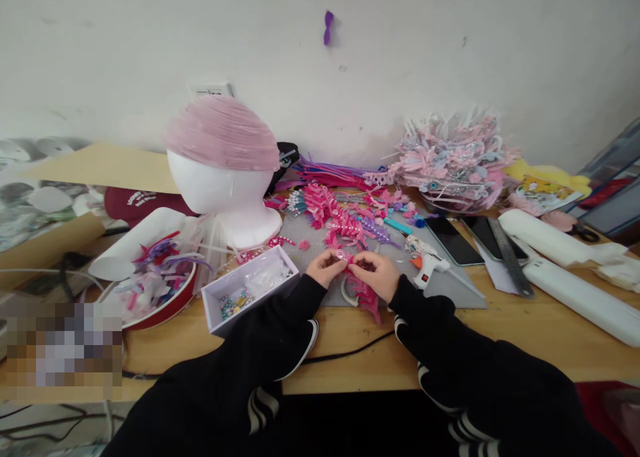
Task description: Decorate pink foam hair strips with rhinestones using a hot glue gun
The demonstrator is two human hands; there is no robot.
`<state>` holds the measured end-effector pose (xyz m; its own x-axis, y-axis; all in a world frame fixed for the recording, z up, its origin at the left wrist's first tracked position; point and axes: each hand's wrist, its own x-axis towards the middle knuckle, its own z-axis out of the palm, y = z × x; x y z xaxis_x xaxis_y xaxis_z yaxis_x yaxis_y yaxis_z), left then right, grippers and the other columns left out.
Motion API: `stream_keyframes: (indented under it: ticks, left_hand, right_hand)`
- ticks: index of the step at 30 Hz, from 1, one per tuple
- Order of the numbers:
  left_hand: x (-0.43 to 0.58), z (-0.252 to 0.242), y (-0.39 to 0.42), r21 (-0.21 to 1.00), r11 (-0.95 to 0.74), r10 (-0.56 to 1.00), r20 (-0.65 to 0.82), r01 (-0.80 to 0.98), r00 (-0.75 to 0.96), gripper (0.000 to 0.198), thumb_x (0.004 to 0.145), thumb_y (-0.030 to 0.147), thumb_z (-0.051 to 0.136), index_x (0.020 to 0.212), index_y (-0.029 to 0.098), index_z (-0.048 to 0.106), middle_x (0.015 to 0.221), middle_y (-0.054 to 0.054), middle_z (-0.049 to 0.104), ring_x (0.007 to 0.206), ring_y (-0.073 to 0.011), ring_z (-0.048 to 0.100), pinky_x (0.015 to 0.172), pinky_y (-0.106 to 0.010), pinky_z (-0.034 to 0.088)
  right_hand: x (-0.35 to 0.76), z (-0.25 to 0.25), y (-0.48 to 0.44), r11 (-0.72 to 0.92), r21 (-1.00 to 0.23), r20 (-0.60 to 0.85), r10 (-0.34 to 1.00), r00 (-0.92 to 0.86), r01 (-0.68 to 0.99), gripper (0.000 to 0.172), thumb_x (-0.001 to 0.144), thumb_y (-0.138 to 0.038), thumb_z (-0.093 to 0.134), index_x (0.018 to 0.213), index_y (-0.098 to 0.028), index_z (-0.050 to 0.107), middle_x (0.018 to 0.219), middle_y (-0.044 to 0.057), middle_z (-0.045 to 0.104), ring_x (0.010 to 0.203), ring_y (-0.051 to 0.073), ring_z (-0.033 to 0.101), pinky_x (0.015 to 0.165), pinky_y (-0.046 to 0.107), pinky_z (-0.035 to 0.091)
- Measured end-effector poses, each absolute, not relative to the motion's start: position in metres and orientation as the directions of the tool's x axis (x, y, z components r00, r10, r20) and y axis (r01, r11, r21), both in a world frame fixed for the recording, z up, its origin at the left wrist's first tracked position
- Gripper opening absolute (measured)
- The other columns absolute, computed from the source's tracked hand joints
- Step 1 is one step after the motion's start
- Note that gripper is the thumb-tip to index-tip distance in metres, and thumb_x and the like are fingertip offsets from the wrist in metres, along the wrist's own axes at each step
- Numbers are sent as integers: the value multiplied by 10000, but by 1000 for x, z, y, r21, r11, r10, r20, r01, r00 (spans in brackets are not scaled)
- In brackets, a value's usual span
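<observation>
My left hand (324, 268) and my right hand (377, 276) meet over the grey mat (320, 297), fingertips pinched together. Between them is a small bright pink piece of fuzzy pipe cleaner (350, 260), gripped from both sides. A round, pale sparkling ornament (341, 254) shows at my left fingertips; how it is fixed there I cannot tell. Just below my fingers lies a pink fuzzy strand with leaf-like tips (369, 297). Beyond them sits a pile of pink pipe-cleaner pieces (330, 210). A white glue gun (429, 265) rests to the right of my right hand.
A pale box of beads (213, 308) stands left of my hands, beside a red-rimmed tin of scraps (173, 307). Behind is a white mannequin head (215, 184). Right are two phones (454, 240), a metal ruler (510, 260) and a heaped bundle of pale decorations (453, 157).
</observation>
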<state>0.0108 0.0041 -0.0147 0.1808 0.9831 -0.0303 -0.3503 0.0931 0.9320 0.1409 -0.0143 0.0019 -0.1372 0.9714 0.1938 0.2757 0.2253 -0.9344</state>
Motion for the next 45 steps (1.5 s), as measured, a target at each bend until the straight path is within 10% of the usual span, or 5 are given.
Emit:
stream_keyframes:
  ticks: [18, 26, 36, 42, 45]
  left_hand:
    - [6, -17, 5, 955, 3, 989, 41, -298, 141, 477, 503, 267, 713, 927, 163, 521, 653, 46, 550, 511, -48, 498, 477, -178, 365]
    - [10, -23, 5, 953, 209, 891, -94, -218, 444, 387, 466, 376, 728, 678, 123, 527, 564, 38, 552, 504, -58, 495, 489, -184, 376]
    - [14, -24, 6, 959, 182, 961, -126, -219, 248, 412, 404, 435, 721, 566, 134, 491, 447, 65, 499, 407, -44, 409, 434, -190, 318]
    - [13, -22, 10, 957, 126, 986, -91, -261, 142, 387, 433, 425, 707, 553, 137, 477, 449, 65, 504, 420, -37, 408, 441, -184, 308]
    - [14, -20, 11, 949, 151, 986, -126, -275, 108, 415, 371, 428, 717, 506, 142, 448, 405, 77, 463, 400, -33, 388, 437, -186, 303]
  right_hand:
    - [142, -5, -8, 145, -974, 139, 989, -47, 172, 223, 637, -388, 552, 646, -166, 525, 575, -34, 512, 535, 92, 464, 538, 228, 392]
    - [148, -6, -7, 164, -951, 177, 984, 26, 261, 237, 656, -399, 557, 721, -179, 617, 678, 0, 621, 655, 134, 551, 646, 265, 444]
    - [153, -8, -1, 161, -967, 186, 976, 117, 195, 394, 771, -474, 382, 947, -201, 605, 789, 54, 672, 776, 188, 621, 750, 349, 474]
    - [175, 27, -18, 364, -840, 415, 909, 43, 402, 228, 670, -410, 576, 746, -207, 644, 823, 40, 665, 820, 184, 597, 826, 339, 432]
    - [179, 62, -66, 282, -939, 209, 922, -326, 195, 261, 725, -428, 523, 695, -190, 625, 724, 46, 657, 708, 150, 607, 711, 283, 467]
